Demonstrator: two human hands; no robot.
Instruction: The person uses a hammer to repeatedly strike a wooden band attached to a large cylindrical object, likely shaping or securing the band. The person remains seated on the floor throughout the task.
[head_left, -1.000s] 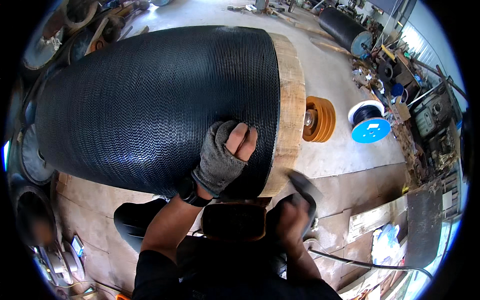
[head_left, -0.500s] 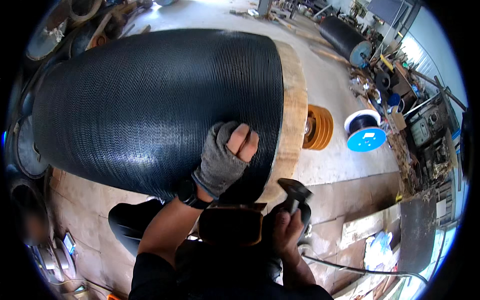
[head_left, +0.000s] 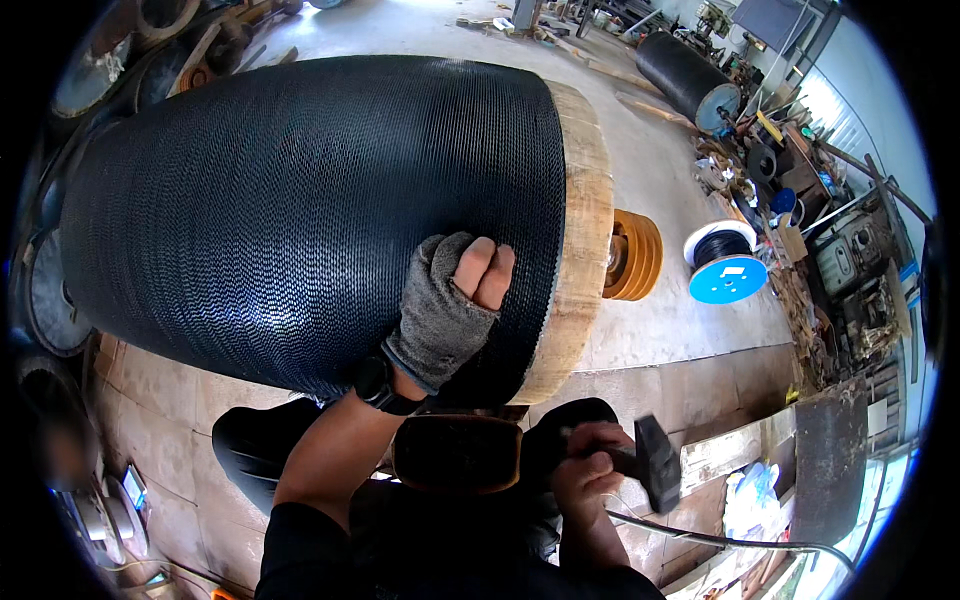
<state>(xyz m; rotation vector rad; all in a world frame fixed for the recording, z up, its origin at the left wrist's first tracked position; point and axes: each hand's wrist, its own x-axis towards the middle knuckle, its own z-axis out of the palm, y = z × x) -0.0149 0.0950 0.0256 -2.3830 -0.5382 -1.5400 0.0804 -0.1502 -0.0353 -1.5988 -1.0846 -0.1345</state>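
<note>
A large drum (head_left: 300, 180) tightly wound with black ridged cord lies crosswise in front of me, with a pale wooden end (head_left: 585, 190) on the right. My left hand (head_left: 450, 305), in a grey fingerless glove, rests closed on the cord near that end; whatever it may hold is hidden under the fingers. My right hand (head_left: 585, 465) grips a hammer by its handle, the dark head (head_left: 658, 465) out to the right, low beside my knee. An orange grooved pulley (head_left: 635, 255) sits just beyond the wooden end.
A blue-sided spool (head_left: 727, 280) stands on the floor to the right. Old drums (head_left: 58, 290) are piled along the left. Another black roll (head_left: 680, 75) lies at the back right. Scrap, boards (head_left: 735, 430), a plastic bag (head_left: 750, 500) and a bent hose (head_left: 720, 540) crowd the right side.
Since half a second ago the hammer has dropped down and right from beside the wooden end, its head turning outward. My left hand stays in place on the drum.
</note>
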